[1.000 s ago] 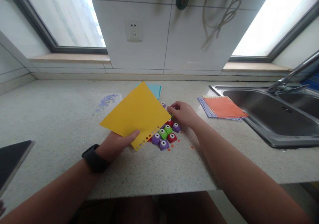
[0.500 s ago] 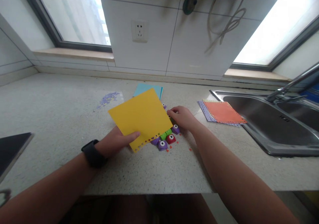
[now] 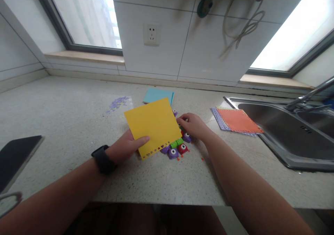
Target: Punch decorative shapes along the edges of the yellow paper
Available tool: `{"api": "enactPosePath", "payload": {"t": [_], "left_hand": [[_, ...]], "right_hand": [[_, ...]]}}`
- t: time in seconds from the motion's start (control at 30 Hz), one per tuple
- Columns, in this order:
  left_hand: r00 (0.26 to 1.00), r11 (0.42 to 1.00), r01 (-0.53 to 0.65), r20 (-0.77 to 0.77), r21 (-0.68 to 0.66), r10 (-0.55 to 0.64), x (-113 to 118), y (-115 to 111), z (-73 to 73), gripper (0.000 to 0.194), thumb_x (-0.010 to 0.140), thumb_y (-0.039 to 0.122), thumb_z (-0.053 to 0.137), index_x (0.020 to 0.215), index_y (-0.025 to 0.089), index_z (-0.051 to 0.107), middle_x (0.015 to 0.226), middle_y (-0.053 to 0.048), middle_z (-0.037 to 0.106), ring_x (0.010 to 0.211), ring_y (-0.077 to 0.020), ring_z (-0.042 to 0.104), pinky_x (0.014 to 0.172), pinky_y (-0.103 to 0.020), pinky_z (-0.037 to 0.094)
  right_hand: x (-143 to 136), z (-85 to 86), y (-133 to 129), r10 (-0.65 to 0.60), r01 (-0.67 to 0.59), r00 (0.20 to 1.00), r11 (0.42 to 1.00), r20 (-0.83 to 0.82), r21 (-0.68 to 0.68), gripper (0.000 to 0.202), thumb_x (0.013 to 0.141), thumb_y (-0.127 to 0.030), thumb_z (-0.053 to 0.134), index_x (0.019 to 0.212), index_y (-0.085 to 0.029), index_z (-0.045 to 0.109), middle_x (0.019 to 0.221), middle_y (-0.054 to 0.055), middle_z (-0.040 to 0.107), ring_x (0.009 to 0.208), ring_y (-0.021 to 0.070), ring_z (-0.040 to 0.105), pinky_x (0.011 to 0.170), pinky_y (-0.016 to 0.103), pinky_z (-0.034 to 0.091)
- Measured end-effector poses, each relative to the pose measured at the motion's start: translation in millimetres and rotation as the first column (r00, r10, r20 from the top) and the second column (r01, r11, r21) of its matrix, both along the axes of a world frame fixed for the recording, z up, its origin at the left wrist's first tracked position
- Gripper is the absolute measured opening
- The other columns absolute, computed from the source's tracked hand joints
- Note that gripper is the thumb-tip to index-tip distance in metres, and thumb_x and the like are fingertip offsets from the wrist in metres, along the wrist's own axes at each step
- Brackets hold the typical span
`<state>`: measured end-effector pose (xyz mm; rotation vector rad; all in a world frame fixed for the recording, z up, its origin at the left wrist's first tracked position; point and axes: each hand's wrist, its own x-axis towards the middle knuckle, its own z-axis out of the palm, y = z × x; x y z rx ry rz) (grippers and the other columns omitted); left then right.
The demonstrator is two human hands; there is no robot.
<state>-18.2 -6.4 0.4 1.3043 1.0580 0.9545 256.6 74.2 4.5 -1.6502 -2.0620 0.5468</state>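
Note:
My left hand (image 3: 130,145) grips a yellow sheet (image 3: 155,125) by its lower left part, thumb on top. Small shapes are punched along the sheet's lower edge. Purple, red and green craft punches lie under and beside the sheet's right side, among them a purple punch (image 3: 173,153), a red punch (image 3: 183,148) and a green punch (image 3: 176,143). My right hand (image 3: 190,123) is at the upper right of this group, fingers curled together beside the sheet's right edge; what they hold, if anything, is hidden.
Behind the yellow sheet lies a light blue stack of paper (image 3: 158,95). Purple paper bits (image 3: 118,103) are piled at the left. Orange and purple punched sheets (image 3: 236,120) lie beside the sink (image 3: 276,132). A dark flat object (image 3: 18,158) rests at far left.
The whole view has shifted, so most things appear farther right. The yellow sheet has turned slightly and sits a little lower, still in my left hand. My right hand stays by the punches.

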Motion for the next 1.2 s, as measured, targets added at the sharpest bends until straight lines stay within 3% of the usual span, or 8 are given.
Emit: {"api": "enactPosePath", "payload": {"t": [0.47,0.67,0.77,0.83,0.9,1.0,1.07,1.2], "left_hand": [[0.998,0.998,-0.034,-0.052,0.052,0.037,1.2,1.7,0.3,0.041,0.079,0.041,0.074,0.113,0.018,0.071,0.112,-0.016,0.078,0.098,-0.0342,0.075,0.087,-0.051,0.061],[0.987,0.986,-0.158,0.02,0.054,0.157,3.0,1.5,-1.4,0.04,0.079,0.038,0.074,0.114,0.019,0.069,0.118,-0.013,0.076,0.105,-0.0317,0.073,0.089,-0.046,0.061],[0.959,0.958,-0.282,0.05,0.044,0.28,4.5,3.5,-4.5,0.028,0.081,0.035,0.071,0.104,0.019,0.07,0.101,-0.009,0.079,0.078,-0.0242,0.075,0.064,-0.035,0.062],[0.929,0.932,-0.36,0.109,0.041,0.354,5.3,6.3,-7.4,0.024,0.081,0.036,0.072,0.097,0.018,0.069,0.083,-0.004,0.076,0.056,-0.0175,0.066,0.044,-0.027,0.051],[0.895,0.907,-0.42,0.186,0.044,0.405,5.9,9.5,-9.5,0.025,0.08,0.037,0.073,0.093,0.017,0.067,0.075,-0.001,0.071,0.049,-0.0134,0.059,0.038,-0.023,0.042],[0.852,0.87,-0.492,0.221,0.025,0.475,5.8,12.6,-9.3,0.026,0.08,0.038,0.073,0.092,0.017,0.065,0.074,0.001,0.068,0.05,-0.012,0.058,0.04,-0.022,0.042],[0.822,0.84,-0.543,0.208,0.005,0.53,5.1,13.6,-7.8,0.026,0.079,0.038,0.074,0.093,0.018,0.065,0.075,0.002,0.068,0.051,-0.0123,0.059,0.041,-0.022,0.044],[0.778,0.8,-0.6,0.216,-0.024,0.59,3.5,14.9,-6.3,0.029,0.077,0.039,0.075,0.095,0.019,0.065,0.075,0.001,0.068,0.052,-0.0131,0.06,0.041,-0.022,0.044]], "right_hand": [[-3.3,3.7,-4.0,0.08,-0.082,0.995,0.996,-0.066,-0.027,0.03,0.093,-0.042,0.056,0.088,-0.021,0.077,0.084,0.008,0.076,0.067,0.0201,0.064,0.062,0.034,0.043],[-1.5,5.3,-5.0,0.1,-0.105,0.986,0.994,-0.136,-0.032,0.032,0.096,-0.042,0.052,0.091,-0.022,0.077,0.086,0.007,0.076,0.076,0.0217,0.065,0.066,0.034,0.044],[2.6,3.4,0.3,0.024,-0.012,0.98,0.998,-0.197,0.061,0.028,0.095,-0.036,0.053,0.095,-0.02,0.076,0.09,0.008,0.076,0.081,0.022,0.065,0.072,0.034,0.045],[6.1,1.9,4.8,-0.036,0.063,0.97,0.993,-0.242,0.104,0.028,0.095,-0.034,0.052,0.1,-0.019,0.075,0.092,0.009,0.075,0.082,0.0217,0.065,0.074,0.035,0.046],[9.5,1.5,8.2,-0.074,0.113,0.959,0.985,-0.272,0.129,0.028,0.094,-0.033,0.052,0.104,-0.016,0.074,0.092,0.009,0.075,0.082,0.0214,0.065,0.075,0.035,0.046],[12.9,5.1,7.3,-0.078,0.126,0.948,0.982,-0.308,0.139,0.027,0.093,-0.032,0.054,0.103,-0.015,0.072,0.09,0.009,0.074,0.081,0.0202,0.065,0.075,0.034,0.047],[13.5,10.4,2.2,0.003,0.042,0.946,0.99,-0.324,0.131,0.025,0.093,-0.032,0.055,0.1,-0.016,0.073,0.089,0.008,0.074,0.079,0.0186,0.064,0.073,0.032,0.047],[10.6,20.8,-11.8,0.355,-0.354,0.907,0.934,-0.227,0.043,0.021,0.09,-0.037,0.064,0.094,-0.019,0.075,0.084,0.004,0.07,0.072,0.0154,0.058,0.067,0.029,0.045]]}}
